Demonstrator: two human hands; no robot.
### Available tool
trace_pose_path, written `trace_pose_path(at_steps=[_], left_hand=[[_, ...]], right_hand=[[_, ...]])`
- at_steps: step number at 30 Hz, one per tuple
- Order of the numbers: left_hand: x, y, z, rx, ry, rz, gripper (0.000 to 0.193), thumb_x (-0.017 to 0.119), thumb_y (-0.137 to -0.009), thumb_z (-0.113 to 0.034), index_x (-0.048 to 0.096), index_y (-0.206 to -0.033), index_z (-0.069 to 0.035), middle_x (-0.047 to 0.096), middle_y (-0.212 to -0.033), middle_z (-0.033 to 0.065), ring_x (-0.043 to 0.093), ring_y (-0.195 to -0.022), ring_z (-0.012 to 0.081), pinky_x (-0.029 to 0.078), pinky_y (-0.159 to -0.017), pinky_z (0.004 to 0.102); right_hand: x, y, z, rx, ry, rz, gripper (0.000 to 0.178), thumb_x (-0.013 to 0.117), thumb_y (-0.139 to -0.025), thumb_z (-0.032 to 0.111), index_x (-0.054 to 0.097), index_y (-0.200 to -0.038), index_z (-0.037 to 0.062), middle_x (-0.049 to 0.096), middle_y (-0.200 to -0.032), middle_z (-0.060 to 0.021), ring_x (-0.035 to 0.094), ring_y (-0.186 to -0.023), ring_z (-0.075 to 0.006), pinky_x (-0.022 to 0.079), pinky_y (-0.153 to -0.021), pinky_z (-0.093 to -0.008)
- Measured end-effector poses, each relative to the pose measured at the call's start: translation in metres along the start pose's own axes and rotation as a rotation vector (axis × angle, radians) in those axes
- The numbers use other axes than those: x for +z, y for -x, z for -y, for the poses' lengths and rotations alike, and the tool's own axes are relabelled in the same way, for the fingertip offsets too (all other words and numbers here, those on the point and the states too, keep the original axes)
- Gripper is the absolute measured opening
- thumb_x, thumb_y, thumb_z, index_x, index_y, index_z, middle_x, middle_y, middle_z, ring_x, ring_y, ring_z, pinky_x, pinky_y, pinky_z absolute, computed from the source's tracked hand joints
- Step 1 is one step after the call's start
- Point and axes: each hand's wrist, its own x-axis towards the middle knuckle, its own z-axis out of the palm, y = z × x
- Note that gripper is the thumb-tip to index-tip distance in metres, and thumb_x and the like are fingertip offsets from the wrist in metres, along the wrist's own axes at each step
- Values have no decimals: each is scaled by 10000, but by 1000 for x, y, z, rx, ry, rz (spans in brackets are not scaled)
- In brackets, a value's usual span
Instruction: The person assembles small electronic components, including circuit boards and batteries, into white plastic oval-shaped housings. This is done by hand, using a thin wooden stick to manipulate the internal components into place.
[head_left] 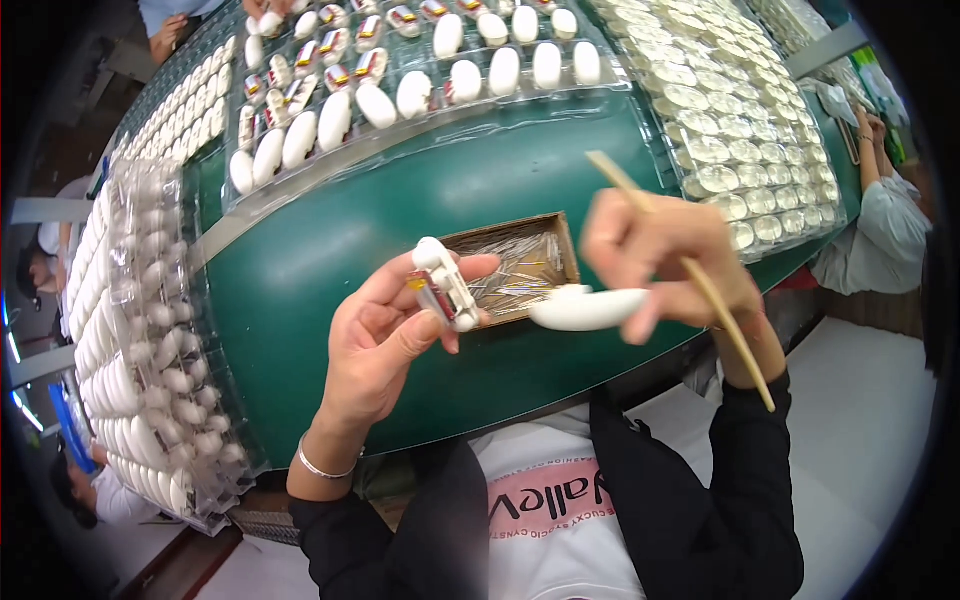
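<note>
Half-curled left grip [372,350] on casing [452,290], narrow right grip [690,250] on shell [582,314].

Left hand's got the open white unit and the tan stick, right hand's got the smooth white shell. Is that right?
Not quite: the head view shows the tan stick in the right hand, not the left hand. The rest holds: open white unit in the left, smooth white shell in the right.

A green worktable [290,310] is spanning the centre; bright light strips [28,411] are glowing at far left.
</note>
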Motion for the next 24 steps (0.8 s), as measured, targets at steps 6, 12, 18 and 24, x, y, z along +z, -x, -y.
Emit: trace_pose_path(at_steps=[6,12,18,24], left_hand=[[-6,10,-1,51,-9,-77,507,648,-932,-117,439,-1367,39,599,-1260,183,644,-1021,215,521,-764,282],[-3,8,14,372,-516,-293,509,659,-881,36,440,-1340,65,615,-1218,159,625,-1052,185,515,-902,314],[2,9,5,188,-248,-246,525,656,-910,-24,416,-1370,55,611,-1238,161,613,-1072,180,521,-856,294],[-6,5,8,106,-71,-181,517,599,-964,-199,413,-1369,64,574,-1285,224,667,-986,249,533,-698,269]], right_hand=[[29,-35,-48,161,-197,-108,209,760,-823,59,601,-946,2,571,-1013,-69,550,-881,-109,472,-763,-239],[71,-55,-56,332,-153,-383,306,683,-894,27,585,-1177,-36,664,-1080,-122,671,-910,-154,546,-833,-258],[78,-47,-60,216,-228,-475,437,618,-905,-53,505,-1327,-41,653,-1156,-194,663,-1016,-186,543,-925,-308],[61,-41,-62,9,385,-225,581,692,-788,-93,533,-1336,18,688,-1087,-129,677,-969,-196,553,-851,-307]])
